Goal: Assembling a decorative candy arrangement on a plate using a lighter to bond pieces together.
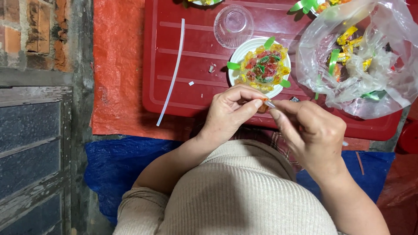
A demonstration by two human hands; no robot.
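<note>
My left hand (228, 114) and right hand (311, 132) pinch one small orange wrapped candy (264, 103). White round plate (259, 66) ring appears nearly full; clear plastic bag (374, 82) holds more.

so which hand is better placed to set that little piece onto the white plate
Probably the left hand. It sits just below the white plate of wrapped candies, its fingertips on the small piece. The right hand pinches it from farther off.

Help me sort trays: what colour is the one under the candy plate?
Red tray, in the head view.
</note>
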